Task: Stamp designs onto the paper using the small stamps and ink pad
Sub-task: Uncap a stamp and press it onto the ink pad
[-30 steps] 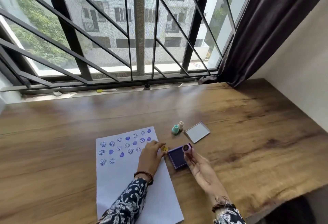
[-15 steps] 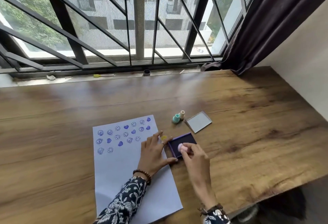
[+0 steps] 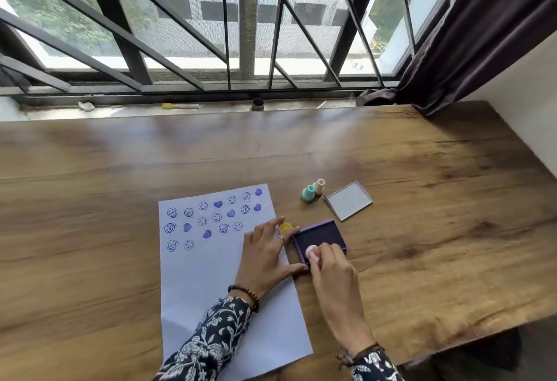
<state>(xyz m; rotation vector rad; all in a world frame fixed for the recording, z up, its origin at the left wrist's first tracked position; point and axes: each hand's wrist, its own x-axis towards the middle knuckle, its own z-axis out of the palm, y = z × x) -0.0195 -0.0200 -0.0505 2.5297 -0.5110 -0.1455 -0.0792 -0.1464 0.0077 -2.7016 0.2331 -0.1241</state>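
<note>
A white paper (image 3: 211, 284) lies on the wooden table (image 3: 422, 245), its upper part covered with blue smiley and heart prints. My right hand (image 3: 330, 266) holds a small pink stamp (image 3: 311, 251) pressed down on the purple ink pad (image 3: 321, 237). My left hand (image 3: 265, 257) rests flat on the paper's right edge, fingers spread, thumb and fingertips touching the pad's left side. A yellow stamp (image 3: 285, 226) lies just beyond my left fingers.
A teal stamp (image 3: 308, 193) and a beige stamp (image 3: 319, 186) stand behind the pad, next to the pad's lid (image 3: 348, 200). A window sill with a yellow-tipped pen (image 3: 180, 106) runs along the table's far edge. A dark curtain (image 3: 470, 37) hangs at the right.
My right hand turned the pink stamp over and lowered it onto the ink pad. My left hand let go of the yellow stamp and spread out against the pad.
</note>
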